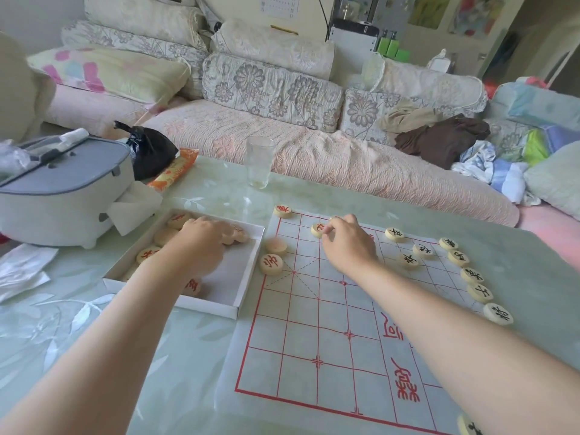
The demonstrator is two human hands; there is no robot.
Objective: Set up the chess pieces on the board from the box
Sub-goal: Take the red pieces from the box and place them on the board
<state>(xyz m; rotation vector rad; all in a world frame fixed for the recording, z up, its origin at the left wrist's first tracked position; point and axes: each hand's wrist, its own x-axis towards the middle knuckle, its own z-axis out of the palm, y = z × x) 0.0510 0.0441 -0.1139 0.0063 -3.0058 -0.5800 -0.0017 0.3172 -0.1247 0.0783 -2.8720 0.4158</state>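
Head view showed the left hand (pixel 204 243) lying palm-down inside the white box (pixel 248 277), fingers curled over red-marked xiangqi pieces (pixel 237 235) at its fingertips. Beside it to the right, the right hand (pixel 348 243) pinched a piece (pixel 317 229) on the paper board (pixel 314 340), black-marked pieces (pixel 408 260) just beyond its knuckles.

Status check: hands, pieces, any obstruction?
Left hand in box, over red pieces. Right hand setting piece on board. Glass stands clear.

Left hand (pixel 204 243) reaches into the box (pixel 248 274); right hand (pixel 348 243) touches a piece (pixel 317 230) on the board (pixel 329 340).
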